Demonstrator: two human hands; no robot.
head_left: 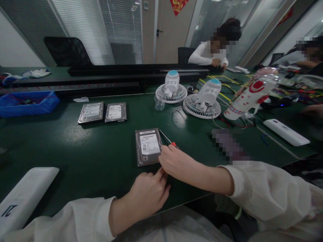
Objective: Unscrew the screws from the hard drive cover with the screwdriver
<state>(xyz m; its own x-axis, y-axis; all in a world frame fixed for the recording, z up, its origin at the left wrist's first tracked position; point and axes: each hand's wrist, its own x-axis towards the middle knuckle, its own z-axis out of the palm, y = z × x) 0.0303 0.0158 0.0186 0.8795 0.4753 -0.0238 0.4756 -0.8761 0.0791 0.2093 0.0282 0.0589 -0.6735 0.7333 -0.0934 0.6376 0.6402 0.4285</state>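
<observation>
Step in hand, as judged from where I stand: close fingertip work at the near right corner of the hard drive [148, 146], which lies flat, label up, on the green tabletop [75, 151] in front of the worker. The right hand [176, 161] is narrowed, fingertips drawn together at the drive's right edge; the left hand [150, 190] is half curled just nearer than the drive, its index finger reaching the right fingertips. Whether either holds a small part, I cannot tell. The next move would call for a light, steady pinch and care around the screwdriver [173, 144], which lies along the drive's right side, partly hidden by the right hand. Surface, relative to the drive: beyond it to the left, two further drives [91, 112] [115, 112] and a blue bin [29, 102]; beyond it to the right, two white fan units [172, 90] [204, 101], a transparent cup [159, 103] and a decorated bottle [252, 92]. Room: well beyond the drive stand window blinds [121, 30], a door [168, 37] and a seated co-worker [205, 55].
</observation>
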